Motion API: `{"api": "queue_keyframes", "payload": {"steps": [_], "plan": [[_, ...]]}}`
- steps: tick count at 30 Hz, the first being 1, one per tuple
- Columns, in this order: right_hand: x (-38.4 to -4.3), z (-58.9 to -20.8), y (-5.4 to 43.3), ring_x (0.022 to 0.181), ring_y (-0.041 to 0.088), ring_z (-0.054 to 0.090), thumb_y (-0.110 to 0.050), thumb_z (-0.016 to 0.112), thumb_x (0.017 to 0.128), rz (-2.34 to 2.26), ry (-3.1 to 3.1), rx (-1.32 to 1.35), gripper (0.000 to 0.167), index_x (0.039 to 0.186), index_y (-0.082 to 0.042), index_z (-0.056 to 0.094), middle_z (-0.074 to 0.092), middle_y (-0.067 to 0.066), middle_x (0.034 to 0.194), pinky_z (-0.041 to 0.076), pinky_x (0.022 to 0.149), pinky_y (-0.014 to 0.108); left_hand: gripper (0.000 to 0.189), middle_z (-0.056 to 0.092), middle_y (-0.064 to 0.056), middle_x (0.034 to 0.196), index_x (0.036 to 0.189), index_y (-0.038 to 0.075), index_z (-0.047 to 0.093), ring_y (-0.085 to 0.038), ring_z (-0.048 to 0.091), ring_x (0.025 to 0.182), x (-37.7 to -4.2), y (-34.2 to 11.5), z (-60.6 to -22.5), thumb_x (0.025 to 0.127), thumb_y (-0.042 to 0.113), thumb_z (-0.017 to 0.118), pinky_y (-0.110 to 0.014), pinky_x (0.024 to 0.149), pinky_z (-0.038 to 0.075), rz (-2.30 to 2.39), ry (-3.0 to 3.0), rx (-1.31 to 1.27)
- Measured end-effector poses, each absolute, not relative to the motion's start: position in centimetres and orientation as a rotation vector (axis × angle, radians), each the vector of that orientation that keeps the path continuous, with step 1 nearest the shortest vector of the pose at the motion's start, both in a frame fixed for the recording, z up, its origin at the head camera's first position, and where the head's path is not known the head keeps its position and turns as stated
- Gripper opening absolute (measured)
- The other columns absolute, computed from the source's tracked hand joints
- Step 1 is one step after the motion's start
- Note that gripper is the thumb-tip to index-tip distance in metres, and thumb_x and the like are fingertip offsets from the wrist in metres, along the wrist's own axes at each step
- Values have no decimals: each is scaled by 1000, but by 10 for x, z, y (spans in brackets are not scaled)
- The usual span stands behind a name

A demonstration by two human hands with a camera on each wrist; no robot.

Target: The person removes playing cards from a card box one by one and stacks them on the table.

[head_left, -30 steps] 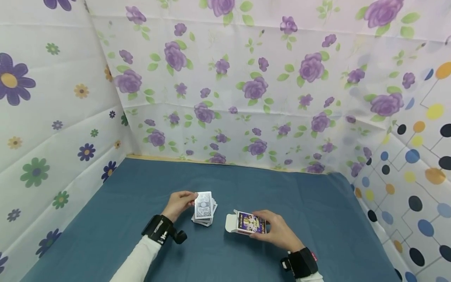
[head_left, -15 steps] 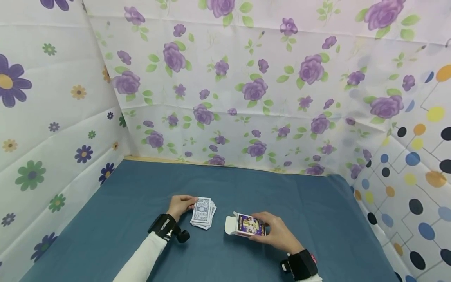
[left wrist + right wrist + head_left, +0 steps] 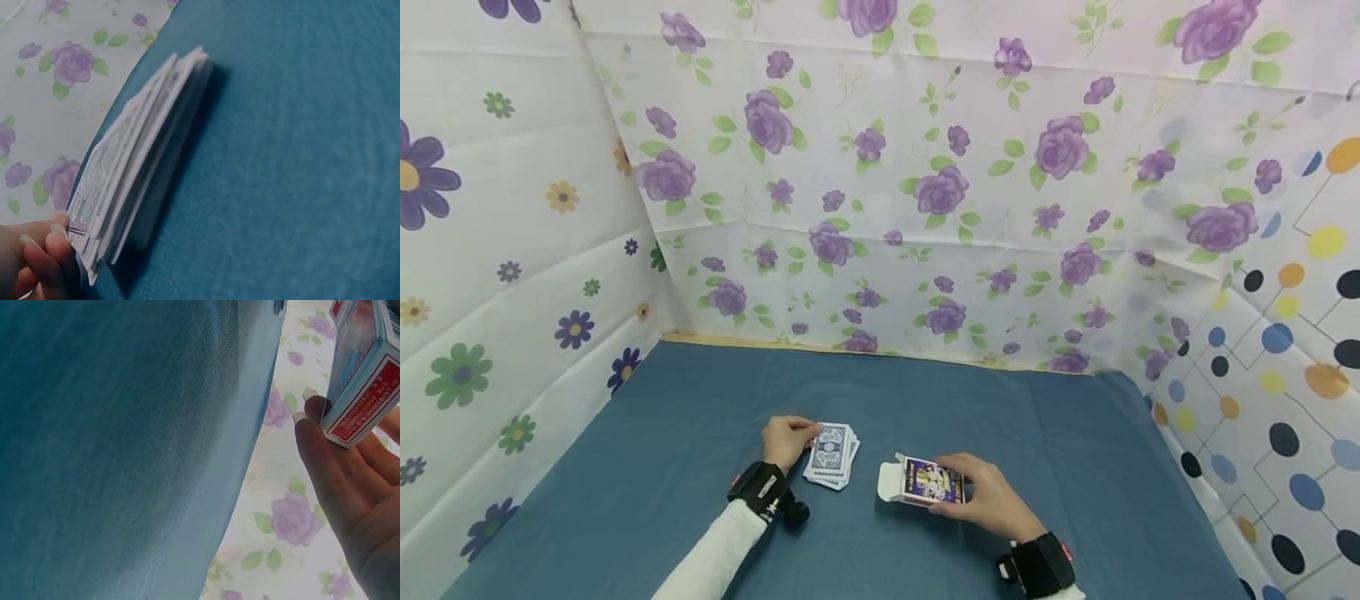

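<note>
A loosely squared pile of playing cards (image 3: 831,454) lies back side up on the blue cloth, its edges uneven. My left hand (image 3: 786,442) pinches the pile's upper left corner between thumb and fingers; in the left wrist view the fingertips (image 3: 56,234) sit at the corner of the cards (image 3: 134,169). To the right, my right hand (image 3: 988,496) grips a purple-fronted card box (image 3: 934,481) by its closed end, thumb on the near side and fingers on the far side. The box's white flap (image 3: 891,481) stands open toward the cards. A red label shows on the box (image 3: 365,400) in the right wrist view.
Blue cloth (image 3: 760,375) covers the table. Behind it hangs a white sheet with purple roses (image 3: 940,192); patterned sheets stand at the left (image 3: 535,333) and right (image 3: 1285,367). Each wrist wears a black camera strap.
The cards in my left hand have come down onto the pile, and the left wrist has shifted slightly right. My right hand and the box have hardly moved.
</note>
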State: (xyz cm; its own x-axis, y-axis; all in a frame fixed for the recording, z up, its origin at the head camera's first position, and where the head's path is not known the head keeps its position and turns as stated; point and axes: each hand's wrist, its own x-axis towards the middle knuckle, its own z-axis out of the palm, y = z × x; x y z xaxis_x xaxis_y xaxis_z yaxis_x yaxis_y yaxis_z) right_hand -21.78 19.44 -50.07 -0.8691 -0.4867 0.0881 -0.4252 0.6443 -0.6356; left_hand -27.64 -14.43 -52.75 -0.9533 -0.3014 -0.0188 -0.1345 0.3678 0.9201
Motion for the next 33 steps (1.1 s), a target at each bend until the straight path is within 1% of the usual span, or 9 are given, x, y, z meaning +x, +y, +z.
{"api": "queue_keyframes", "payload": {"steps": [10,14,17,20,23,25,27,29,33], "plan": [[-218,-500,192,113,23,59,-57,71,78,-1041,2759,-771,75,136,-12,55,58,6,130,51,91,37,16,73,-13,81,92,0,77,-12,62,60,-275,-144,-530,85,15,74,-22,53,47,-1625,-2484,370],[-217,-499,191,113,23,59,-58,71,78,-1036,2765,-775,74,135,-14,55,58,5,130,51,91,37,19,72,-12,79,92,1,76,-12,59,58,-272,-145,-528,86,19,74,-25,53,44,-1558,-2507,369],[-217,-499,191,113,22,59,-59,71,78,-1029,2768,-785,74,135,-14,56,59,5,130,51,91,37,20,70,-11,76,92,2,76,-11,55,58,-267,-141,-523,89,21,71,-26,54,42,-1470,-2505,316],[-217,-498,189,113,22,60,-60,70,78,-1025,2766,-789,74,134,-14,56,59,5,130,51,91,37,18,69,-12,76,92,2,74,-14,58,59,-257,-131,-511,91,19,68,-25,56,44,-1469,-2504,130],[-217,-497,187,112,22,60,-59,71,78,-1031,2774,-797,74,134,-13,56,60,6,129,51,89,38,17,69,-15,81,94,3,74,-19,60,62,-242,-114,-496,92,18,66,-25,56,46,-1556,-2566,-176],[-217,-496,186,111,21,61,-58,71,78,-1031,2783,-809,73,134,-13,57,60,5,128,52,89,37,17,69,-17,80,94,4,73,-19,59,58,-232,-102,-487,93,18,65,-26,53,45,-1587,-2631,-396],[-218,-495,184,109,20,61,-56,72,79,-1033,2792,-831,72,133,-12,57,61,4,127,52,87,36,16,69,-14,76,91,6,73,-14,55,52,-222,-92,-481,94,19,64,-24,49,43,-1562,-2692,-553],[-217,-495,184,109,19,62,-55,72,79,-1037,2795,-846,70,133,-14,57,61,3,127,52,87,34,16,67,-12,68,85,7,72,-8,50,46,-215,-82,-479,93,19,65,-23,45,41,-1526,-2735,-634],[-214,-493,183,110,20,61,-55,72,79,-1044,2794,-861,69,132,-14,58,61,3,127,52,87,35,22,59,-5,57,74,8,69,-3,42,43,-208,-70,-481,91,22,68,-20,43,35,-1478,-2773,-639]]}}
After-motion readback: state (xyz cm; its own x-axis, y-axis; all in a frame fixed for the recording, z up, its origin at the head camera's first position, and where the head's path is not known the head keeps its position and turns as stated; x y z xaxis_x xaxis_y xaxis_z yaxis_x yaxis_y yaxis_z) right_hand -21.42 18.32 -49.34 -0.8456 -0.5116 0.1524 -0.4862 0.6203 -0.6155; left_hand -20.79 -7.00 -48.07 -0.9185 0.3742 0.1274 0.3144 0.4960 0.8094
